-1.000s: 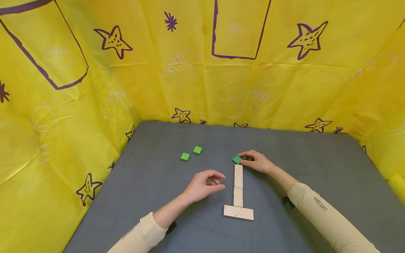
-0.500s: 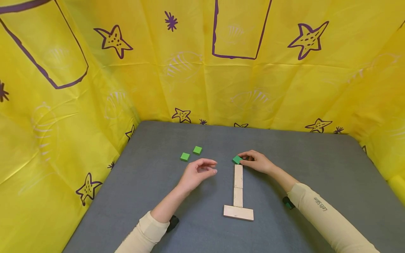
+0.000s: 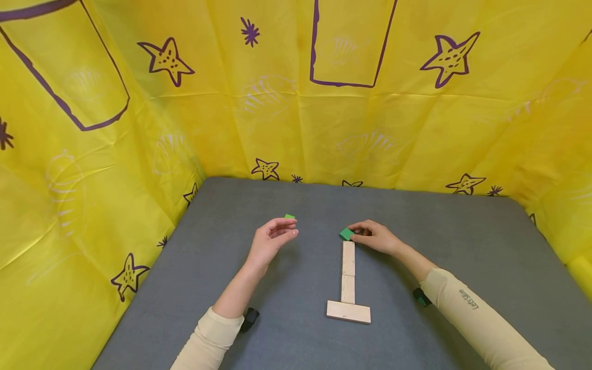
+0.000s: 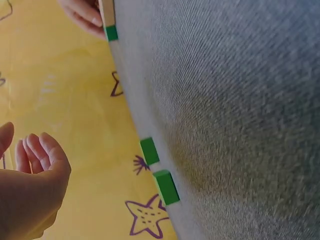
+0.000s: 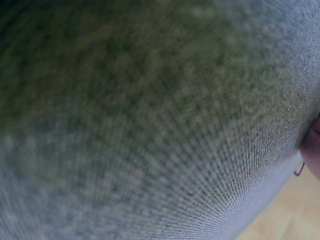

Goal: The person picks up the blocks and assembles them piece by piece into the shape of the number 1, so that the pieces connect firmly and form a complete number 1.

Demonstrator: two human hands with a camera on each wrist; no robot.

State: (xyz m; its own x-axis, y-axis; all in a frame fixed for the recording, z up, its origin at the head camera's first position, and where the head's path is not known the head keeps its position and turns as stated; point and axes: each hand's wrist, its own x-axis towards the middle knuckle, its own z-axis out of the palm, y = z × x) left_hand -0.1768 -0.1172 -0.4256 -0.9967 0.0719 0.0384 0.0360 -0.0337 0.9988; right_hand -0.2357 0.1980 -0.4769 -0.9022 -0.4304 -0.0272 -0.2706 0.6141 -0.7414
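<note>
My right hand (image 3: 378, 237) pinches a dark green block (image 3: 346, 234) between thumb and fingers. The block sits at the far end of two pale wooden planks (image 3: 349, 258) laid end to end. Across their near end lies another wooden plank (image 3: 348, 312). My left hand (image 3: 267, 242), fingers loosely bent and holding nothing, hovers by two lighter green blocks. One green block (image 3: 290, 216) peeks out beyond its fingertips; the other is hidden behind the hand in the head view. In the left wrist view both blocks (image 4: 166, 187) stand apart from the left hand (image 4: 37, 185).
A grey cloth-covered table (image 3: 439, 231) bears everything. Yellow fabric (image 3: 222, 128) printed with purple starfish hangs at the back and sides. In the right wrist view, mostly grey cloth shows, with a bit of the hand (image 5: 312, 150) at the edge.
My left hand has moved left and farther away, from beside the planks to the two light green blocks, covering one from view. The right hand and its block have stayed put.
</note>
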